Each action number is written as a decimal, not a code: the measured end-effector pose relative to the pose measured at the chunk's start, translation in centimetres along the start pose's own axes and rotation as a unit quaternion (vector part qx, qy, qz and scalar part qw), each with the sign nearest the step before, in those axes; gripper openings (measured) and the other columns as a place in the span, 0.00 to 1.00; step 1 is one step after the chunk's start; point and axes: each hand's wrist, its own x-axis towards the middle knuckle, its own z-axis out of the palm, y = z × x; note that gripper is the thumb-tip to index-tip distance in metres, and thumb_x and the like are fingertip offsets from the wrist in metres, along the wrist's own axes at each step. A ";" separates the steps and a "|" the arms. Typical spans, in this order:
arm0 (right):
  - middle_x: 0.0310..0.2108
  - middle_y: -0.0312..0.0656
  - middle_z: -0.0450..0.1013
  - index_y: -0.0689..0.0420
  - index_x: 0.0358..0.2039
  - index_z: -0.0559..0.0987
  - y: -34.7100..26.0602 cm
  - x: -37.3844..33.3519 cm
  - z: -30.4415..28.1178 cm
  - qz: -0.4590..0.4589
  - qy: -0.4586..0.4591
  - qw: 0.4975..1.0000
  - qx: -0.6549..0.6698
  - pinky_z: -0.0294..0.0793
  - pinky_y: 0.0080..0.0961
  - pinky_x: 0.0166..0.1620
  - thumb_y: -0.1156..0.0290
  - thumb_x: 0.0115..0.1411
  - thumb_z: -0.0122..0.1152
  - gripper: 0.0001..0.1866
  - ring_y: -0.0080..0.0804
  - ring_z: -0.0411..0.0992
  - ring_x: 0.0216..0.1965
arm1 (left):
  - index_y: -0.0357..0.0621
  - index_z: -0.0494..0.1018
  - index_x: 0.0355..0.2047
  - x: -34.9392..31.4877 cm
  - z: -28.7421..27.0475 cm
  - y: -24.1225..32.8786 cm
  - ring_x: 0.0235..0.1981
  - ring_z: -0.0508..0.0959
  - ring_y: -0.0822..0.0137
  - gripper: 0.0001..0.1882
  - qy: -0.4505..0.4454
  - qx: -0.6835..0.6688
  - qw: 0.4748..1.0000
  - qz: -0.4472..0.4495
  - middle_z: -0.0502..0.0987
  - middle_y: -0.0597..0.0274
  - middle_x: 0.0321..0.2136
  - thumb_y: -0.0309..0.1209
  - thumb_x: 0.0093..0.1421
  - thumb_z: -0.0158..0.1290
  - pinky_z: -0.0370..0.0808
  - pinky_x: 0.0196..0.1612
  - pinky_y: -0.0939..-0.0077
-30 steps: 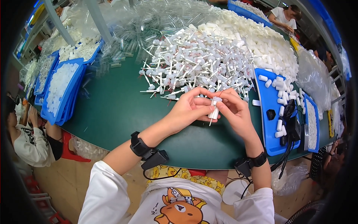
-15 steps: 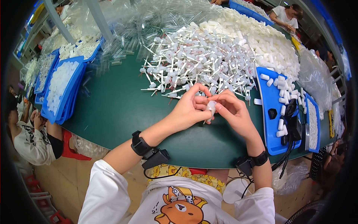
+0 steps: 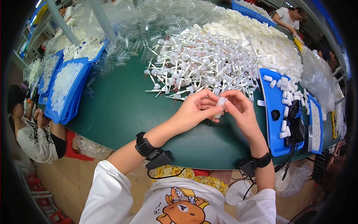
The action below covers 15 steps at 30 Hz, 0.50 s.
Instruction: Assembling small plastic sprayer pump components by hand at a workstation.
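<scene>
Over the near part of the green table (image 3: pixel 123 108), my two hands meet at a small whitish translucent cylindrical piece (image 3: pixel 220 105). My left hand (image 3: pixel 197 109) closes on its lower part with thumb and fingers. Thumb and fingertips of my right hand (image 3: pixel 240 109) pinch its upper end. Fingers cover much of the piece, so its exact kind is unclear. Just beyond my hands spreads a heap of thin white sticks with pale discs and red wires (image 3: pixel 203 61).
White cylinders are heaped (image 3: pixel 278 56) at the far right. Beside my right arm, a blue tray (image 3: pixel 275 130) holds several white cylinders and black devices with cables. Clear tubes (image 3: pixel 130 35) lie at the far left, near stacked blue trays (image 3: pixel 82 74). Other people sit nearby.
The view has shifted slightly. My hands stay together on the small piece; more of its whitish top now shows between my fingers, and the right fingers have moved closer round its upper end.
</scene>
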 end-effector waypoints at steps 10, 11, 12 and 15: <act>0.43 0.42 0.70 0.64 0.46 0.70 -0.6 -0.2 0.4 0.029 -0.028 0.999 0.024 0.70 0.23 0.48 0.83 0.47 0.65 0.24 0.27 0.70 0.45 | 0.39 0.72 0.38 -0.4 -0.8 -0.2 0.26 0.69 0.78 0.09 0.039 0.142 0.987 0.058 0.68 0.70 0.28 0.26 0.56 0.54 0.69 0.28 0.84; 0.43 0.43 0.71 0.64 0.46 0.70 -0.6 -0.2 0.3 0.057 -0.026 0.998 0.009 0.70 0.24 0.48 0.83 0.47 0.65 0.24 0.27 0.70 0.44 | 0.39 0.72 0.38 -0.4 -0.5 0.3 0.26 0.69 0.78 0.09 0.045 0.146 0.987 0.059 0.68 0.70 0.28 0.26 0.56 0.54 0.69 0.28 0.84; 0.41 0.44 0.72 0.66 0.46 0.71 -0.6 -0.1 0.4 0.050 -0.014 0.998 0.018 0.71 0.23 0.48 0.83 0.48 0.64 0.23 0.28 0.72 0.43 | 0.39 0.72 0.40 -0.4 -0.2 0.9 0.25 0.69 0.79 0.11 0.051 0.138 0.988 0.044 0.67 0.71 0.26 0.29 0.58 0.52 0.69 0.27 0.84; 0.39 0.46 0.73 0.67 0.45 0.71 -0.6 0.0 -0.3 0.081 0.002 0.996 0.039 0.73 0.22 0.47 0.82 0.49 0.62 0.21 0.28 0.73 0.41 | 0.40 0.68 0.49 -0.6 -0.1 3.7 0.23 0.67 0.82 0.16 0.095 0.106 0.984 0.103 0.66 0.71 0.27 0.30 0.61 0.46 0.68 0.25 0.86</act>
